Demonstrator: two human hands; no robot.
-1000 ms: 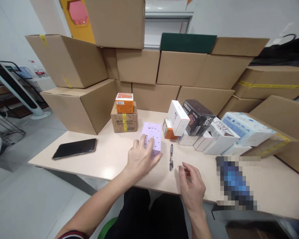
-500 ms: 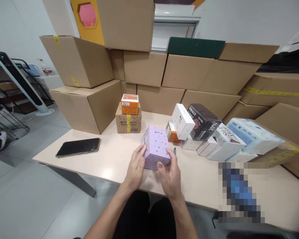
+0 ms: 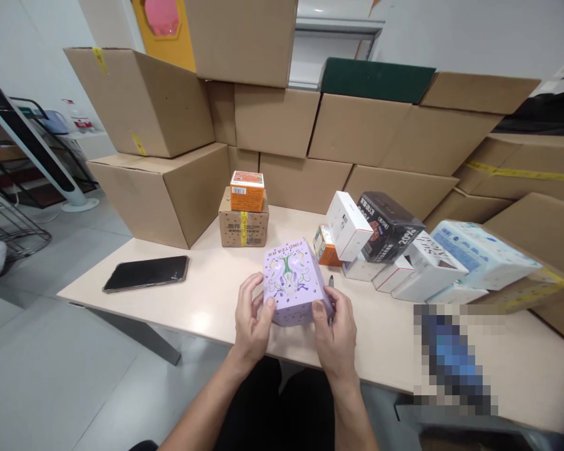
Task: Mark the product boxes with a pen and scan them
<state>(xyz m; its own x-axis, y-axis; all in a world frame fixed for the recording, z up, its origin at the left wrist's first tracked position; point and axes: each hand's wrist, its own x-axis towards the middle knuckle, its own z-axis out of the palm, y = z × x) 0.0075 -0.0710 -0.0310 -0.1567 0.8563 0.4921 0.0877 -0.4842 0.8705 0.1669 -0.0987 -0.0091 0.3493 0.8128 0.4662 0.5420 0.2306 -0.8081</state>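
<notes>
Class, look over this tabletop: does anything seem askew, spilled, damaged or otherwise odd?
Yes. Right of centre, the dark box sits askew above a white box, looking precarious. Farther right, a blue-and-black thing is pixelated beyond recognition. I see no spill.

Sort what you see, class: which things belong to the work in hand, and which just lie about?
In the work:
purple box, held between left grip and right grip

Apparently just lying about:
phone, at left
pen, partly hidden by the right grip
orange box, on a small carton
box pile, at right
</notes>
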